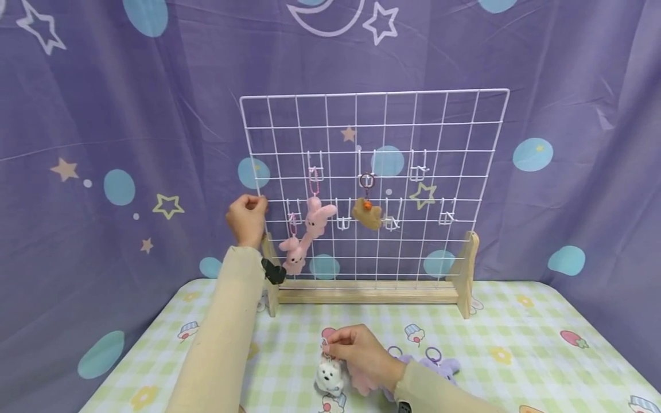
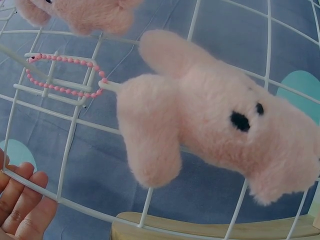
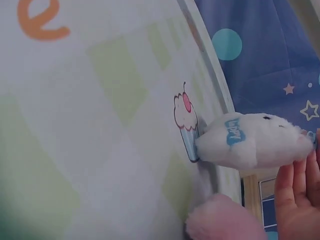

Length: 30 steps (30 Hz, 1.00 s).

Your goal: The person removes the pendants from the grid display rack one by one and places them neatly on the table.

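At the left side of a white wire grid rack (image 1: 375, 92), my left hand (image 1: 248, 219) grips the edge wire, its fingers (image 2: 36, 202) curled at the wire in the left wrist view. Close by hang two pink bunny plush keychains, a lower one (image 1: 295, 257) and an upper one (image 1: 318, 219); the lower one's pink bead chain loops over a hook. Low over the table, my right hand (image 1: 365, 357) pinches the top of a white plush animal keychain (image 1: 329, 376), whose body (image 3: 250, 142) bears a blue patch. A pink plush (image 1: 362, 382) lies under that hand, partly hidden.
A brown plush keychain (image 1: 368, 214) with an orange bell hangs at the rack's middle. Bare hooks (image 1: 418, 171) sit further right. Purple plush keychains (image 1: 448, 368) with rings lie beside my right wrist. Wooden feet (image 1: 467, 275) hold the rack upright on the checked tablecloth (image 1: 537, 355).
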Available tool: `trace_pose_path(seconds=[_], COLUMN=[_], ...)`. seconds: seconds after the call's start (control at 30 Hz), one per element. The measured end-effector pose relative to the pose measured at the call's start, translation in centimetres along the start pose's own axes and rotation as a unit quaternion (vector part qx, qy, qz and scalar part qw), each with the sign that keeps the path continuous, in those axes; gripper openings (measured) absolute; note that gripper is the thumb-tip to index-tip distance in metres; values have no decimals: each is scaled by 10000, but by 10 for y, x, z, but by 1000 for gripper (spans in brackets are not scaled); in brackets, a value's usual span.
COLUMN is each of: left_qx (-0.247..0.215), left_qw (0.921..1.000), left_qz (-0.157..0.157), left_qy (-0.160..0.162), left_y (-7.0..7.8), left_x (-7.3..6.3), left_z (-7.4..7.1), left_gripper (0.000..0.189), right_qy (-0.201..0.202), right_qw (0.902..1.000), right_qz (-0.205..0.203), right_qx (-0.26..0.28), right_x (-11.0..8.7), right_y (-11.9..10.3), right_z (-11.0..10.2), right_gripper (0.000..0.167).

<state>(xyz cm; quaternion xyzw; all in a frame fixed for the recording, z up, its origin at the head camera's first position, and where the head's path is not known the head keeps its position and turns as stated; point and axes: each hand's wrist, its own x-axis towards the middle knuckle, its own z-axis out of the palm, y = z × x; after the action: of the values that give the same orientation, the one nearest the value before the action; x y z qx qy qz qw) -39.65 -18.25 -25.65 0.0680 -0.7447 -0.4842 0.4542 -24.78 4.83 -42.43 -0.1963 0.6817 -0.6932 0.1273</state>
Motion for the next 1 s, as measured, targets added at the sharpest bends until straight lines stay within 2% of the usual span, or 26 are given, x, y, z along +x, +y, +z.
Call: trace_pose_path(seconds=[0.17,0.3,0.4,0.73,1.0], left_qx=[-7,12,-12,-13,62], left_qw=[10000,10000,10000,10000,10000], left_qz=[31,44,20,96,52], left_qy=[15,0,-30,13,3], left_y=[1,0,0,-3,-3], left_x=[0,1,1,0,1], left_z=[1,2,1,-1,0], left_gripper=[18,18,18,18,18], right_qy=[158,220,273,96,1], right_qw=[9977,9912,9868,9893,9838], right_qz=[-231,-412,-380,-254,-242], right_qx=[-623,-1242,-1548,-1430,-1779], right_x=[5,10,16,27,35], right_y=[-2,-4,-2,2,3], right_z=[-2,-4,-5,1,-4], right_gripper=[12,6,5,3,5])
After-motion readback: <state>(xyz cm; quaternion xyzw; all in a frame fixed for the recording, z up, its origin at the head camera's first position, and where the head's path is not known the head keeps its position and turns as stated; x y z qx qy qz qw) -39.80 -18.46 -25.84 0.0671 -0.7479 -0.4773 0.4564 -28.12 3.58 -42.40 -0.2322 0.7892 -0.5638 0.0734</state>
